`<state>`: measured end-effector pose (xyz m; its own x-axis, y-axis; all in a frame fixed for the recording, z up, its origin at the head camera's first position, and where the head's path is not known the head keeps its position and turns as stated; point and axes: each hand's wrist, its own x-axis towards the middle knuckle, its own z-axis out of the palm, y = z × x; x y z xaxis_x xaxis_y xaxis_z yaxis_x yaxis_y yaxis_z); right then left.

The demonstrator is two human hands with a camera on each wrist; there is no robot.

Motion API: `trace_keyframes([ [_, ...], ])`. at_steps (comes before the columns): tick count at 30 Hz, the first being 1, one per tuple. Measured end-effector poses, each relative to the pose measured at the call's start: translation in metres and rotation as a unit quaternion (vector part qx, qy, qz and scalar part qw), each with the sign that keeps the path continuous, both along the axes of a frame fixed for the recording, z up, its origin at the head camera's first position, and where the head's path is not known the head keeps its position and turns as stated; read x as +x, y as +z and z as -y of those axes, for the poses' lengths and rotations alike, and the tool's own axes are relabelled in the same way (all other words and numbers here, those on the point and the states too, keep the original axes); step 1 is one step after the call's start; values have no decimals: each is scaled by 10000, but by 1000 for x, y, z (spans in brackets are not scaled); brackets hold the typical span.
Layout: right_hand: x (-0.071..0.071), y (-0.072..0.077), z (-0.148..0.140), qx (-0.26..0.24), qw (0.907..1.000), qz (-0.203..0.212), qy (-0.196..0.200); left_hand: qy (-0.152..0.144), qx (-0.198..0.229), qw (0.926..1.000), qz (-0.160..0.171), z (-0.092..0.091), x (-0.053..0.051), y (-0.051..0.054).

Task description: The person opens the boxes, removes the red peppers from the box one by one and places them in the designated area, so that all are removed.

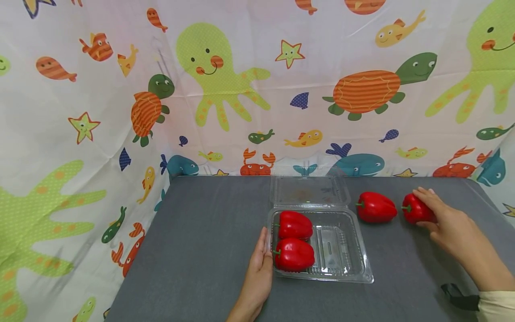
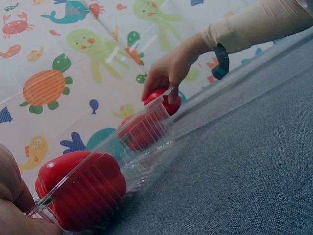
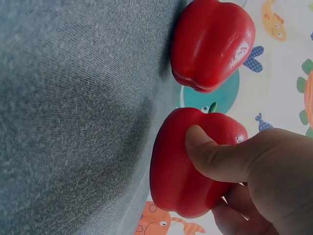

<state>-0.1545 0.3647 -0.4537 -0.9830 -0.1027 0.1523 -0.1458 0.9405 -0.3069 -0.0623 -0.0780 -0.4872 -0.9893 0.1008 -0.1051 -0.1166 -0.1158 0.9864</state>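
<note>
By the look of it the work is about half done: of four red peppers, two lie inside the clear container (image 1: 335, 250) and two are outside it. Taking the container's middle as the hub in the head view, the upper inside pepper (image 1: 295, 225) lies toward ten o'clock and the lower inside pepper (image 1: 295, 255) toward eight, side by side, both stems pointing to nine. The three o'clock half is bare, which I judge leaves space for the other pair.

Over the grey cloth (image 1: 209, 232), the loose pepper (image 1: 376, 208) lies at two o'clock, near the container and touched by neither hand. Farther out, between two and three, the right hand (image 1: 452, 228) has its thumb and fingers curled round the held pepper (image 1: 415, 211). The left hand (image 1: 256, 273) is at nine o'clock, fingers nearly straight along the container's side; whether its thumb pinches the rim I cannot quite tell. What seems left is that outside pair, plus the lid (image 1: 311, 192), which is open toward twelve and not yet closed
</note>
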Motion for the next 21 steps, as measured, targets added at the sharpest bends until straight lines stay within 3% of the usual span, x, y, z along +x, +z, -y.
trace_keyframes([
  [21,-14,-7,-5,147,9995,97,256,-41,41,10000,14,1,0,-2],
])
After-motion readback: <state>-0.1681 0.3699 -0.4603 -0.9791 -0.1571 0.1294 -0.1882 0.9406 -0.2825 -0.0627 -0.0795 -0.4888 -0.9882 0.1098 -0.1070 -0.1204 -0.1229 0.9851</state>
